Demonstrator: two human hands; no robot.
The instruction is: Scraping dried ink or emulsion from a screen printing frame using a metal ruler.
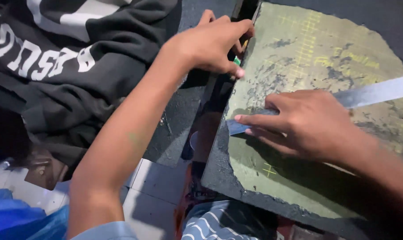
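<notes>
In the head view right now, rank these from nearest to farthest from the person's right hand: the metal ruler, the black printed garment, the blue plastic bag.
Measured from the right hand:
1. Metal ruler: pressed under the hand on the worn green mat.
2. Black printed garment: upper left, beyond the left hand.
3. Blue plastic bag: bottom-left corner.

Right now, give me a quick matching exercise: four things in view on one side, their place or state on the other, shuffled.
Things:
1. left hand
2. right hand
3. metal ruler
4. black garment

Places or states:
A. lies across the worn green mat
B. heaped at upper left
C. presses the ruler down
D. grips a small tool at the mat's top edge

Pairs: 1-D, 2-C, 3-A, 4-B
</notes>
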